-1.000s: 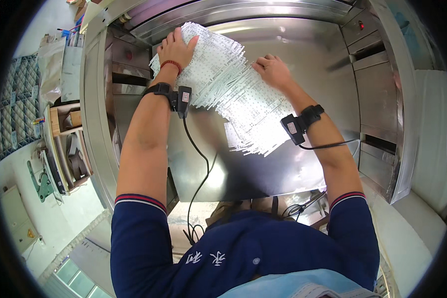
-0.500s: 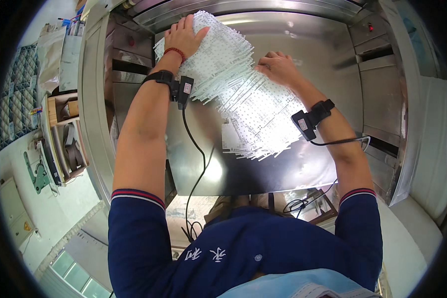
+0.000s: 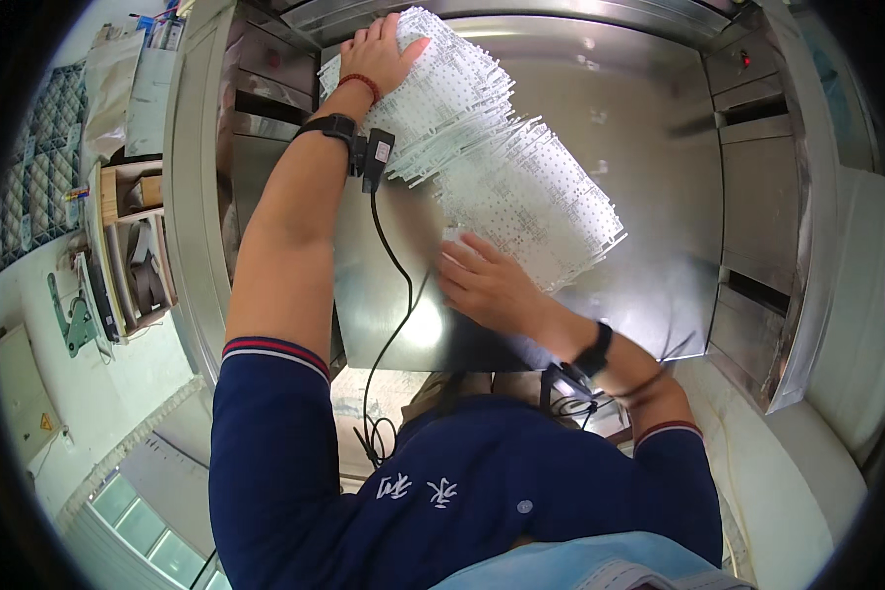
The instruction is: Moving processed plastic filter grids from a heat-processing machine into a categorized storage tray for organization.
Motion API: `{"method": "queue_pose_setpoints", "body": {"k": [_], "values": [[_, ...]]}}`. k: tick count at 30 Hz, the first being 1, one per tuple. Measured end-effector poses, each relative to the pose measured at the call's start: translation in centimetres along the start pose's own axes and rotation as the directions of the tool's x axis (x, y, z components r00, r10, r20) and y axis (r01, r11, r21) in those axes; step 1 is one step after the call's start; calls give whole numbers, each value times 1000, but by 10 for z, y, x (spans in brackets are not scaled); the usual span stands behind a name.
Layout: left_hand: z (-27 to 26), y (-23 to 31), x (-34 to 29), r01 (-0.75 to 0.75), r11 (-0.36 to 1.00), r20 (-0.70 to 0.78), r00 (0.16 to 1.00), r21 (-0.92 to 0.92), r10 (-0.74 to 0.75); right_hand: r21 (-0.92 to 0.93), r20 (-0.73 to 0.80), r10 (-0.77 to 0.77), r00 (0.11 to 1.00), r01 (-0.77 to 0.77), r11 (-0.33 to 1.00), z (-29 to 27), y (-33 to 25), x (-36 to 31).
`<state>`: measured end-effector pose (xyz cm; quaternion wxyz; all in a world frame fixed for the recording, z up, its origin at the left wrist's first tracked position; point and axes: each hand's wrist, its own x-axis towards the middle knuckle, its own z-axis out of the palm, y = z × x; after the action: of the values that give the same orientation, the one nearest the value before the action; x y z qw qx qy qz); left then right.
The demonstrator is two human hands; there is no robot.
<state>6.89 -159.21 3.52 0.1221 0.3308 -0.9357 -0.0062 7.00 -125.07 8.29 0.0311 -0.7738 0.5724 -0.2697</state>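
Note:
A fanned-out stack of thin white sheets [image 3: 526, 192] with fine dotted and printed patterns lies diagonally across a steel work surface [image 3: 610, 98]. My left hand [image 3: 379, 57] rests flat on the far left part of the stack, fingers spread. Down at the stack's near left corner, my right hand [image 3: 487, 285] has its fingers stretched out and slightly apart, touching or just beside the sheets' edge; its thumb is hidden. The sheets overlap unevenly, with ragged ends towards the right and across the middle.
Steel side walls with slots [image 3: 757, 197] flank the surface. A black cable [image 3: 391, 261] hangs from the device on my left wrist [image 3: 377, 157]. A wooden rack [image 3: 138, 261] and a green metal tool [image 3: 69, 315] are at the left.
My right hand has moved from the stack's far right side to its near left corner. The near sheets have shifted and line up more evenly. My left hand stays on the stack.

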Motion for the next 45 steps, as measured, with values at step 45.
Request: {"method": "queue_pose_setpoints", "body": {"k": [45], "values": [[-36, 204, -155, 152, 954, 215, 972, -257, -97, 396, -77, 997, 29, -916, 58, -78, 98, -155]]}}
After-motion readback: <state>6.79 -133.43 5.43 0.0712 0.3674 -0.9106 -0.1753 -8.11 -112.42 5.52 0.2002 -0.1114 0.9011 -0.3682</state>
